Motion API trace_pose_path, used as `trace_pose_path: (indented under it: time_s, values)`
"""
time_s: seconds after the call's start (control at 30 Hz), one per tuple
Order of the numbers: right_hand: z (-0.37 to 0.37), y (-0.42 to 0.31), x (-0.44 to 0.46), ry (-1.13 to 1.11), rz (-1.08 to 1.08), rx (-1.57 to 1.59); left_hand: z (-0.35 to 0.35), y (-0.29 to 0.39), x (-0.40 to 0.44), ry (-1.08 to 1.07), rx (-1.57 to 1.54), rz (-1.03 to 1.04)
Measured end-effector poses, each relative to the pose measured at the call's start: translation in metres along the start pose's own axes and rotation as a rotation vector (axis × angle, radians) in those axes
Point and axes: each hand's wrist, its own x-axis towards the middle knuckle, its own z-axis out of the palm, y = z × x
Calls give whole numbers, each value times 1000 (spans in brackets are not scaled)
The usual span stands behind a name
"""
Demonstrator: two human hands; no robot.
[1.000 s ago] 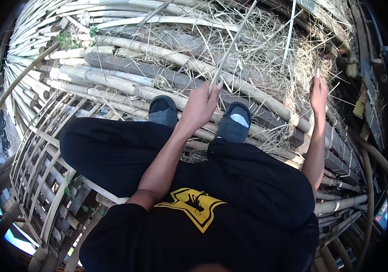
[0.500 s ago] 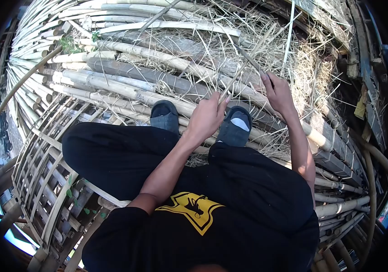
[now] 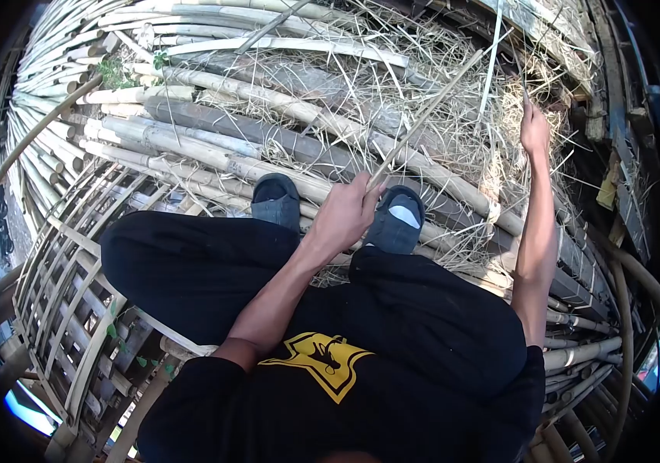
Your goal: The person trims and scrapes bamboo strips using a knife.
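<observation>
My left hand (image 3: pixel 344 212) is closed round the near end of a thin bamboo strip (image 3: pixel 430 109), which slants away up and to the right above my sandals. Out to the right, my right hand (image 3: pixel 534 130) is closed on the handle of a knife (image 3: pixel 522 71), its dark, narrow blade pointing away from me. The blade and the strip are apart. Beneath and around the strip lie pale shavings (image 3: pixel 453 100) on bamboo poles (image 3: pixel 299 100).
A woven bamboo lattice (image 3: pixel 87 301) stands at the left beside my knee. Stacked bamboo poles (image 3: pixel 44 139) fill the upper left. More poles (image 3: pixel 577 353) lie at the lower right, near a curved pole (image 3: pixel 627 339). My sandals (image 3: pixel 276 202) rest on the poles.
My right hand came in beside the strip with the knife, then swung back out to the right. The strip now tilts further right, and my left hand is slightly lower than a second ago.
</observation>
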Motion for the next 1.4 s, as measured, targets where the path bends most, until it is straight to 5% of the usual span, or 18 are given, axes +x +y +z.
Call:
trace_pose_path:
  time_s: [0.1, 0.2, 0.47, 0.7, 1.07, 1.13, 1.4]
  values:
    - [-11, 27, -3, 112, 166, 48, -4, 0, -3, -21, -20, -41]
    - [-12, 0, -40, -52, 162, 360, -1, -6, 6, 14, -24, -88]
    - [-25, -159, -159, -472, -315, 396, 6, -13, 12, 84, 176, -43]
    - [-9, -186, -198, -581, -543, 327, 3, -13, 12, 104, 301, -46]
    - [18, -158, -174, -503, -606, 157, 8, -15, 13, 73, 269, -93]
    - [25, -151, -161, -319, -641, 132, 9, -15, 16, 70, 263, -99]
    - [40, -156, -135, -182, -744, 158, -1, -14, 24, 156, 252, -30]
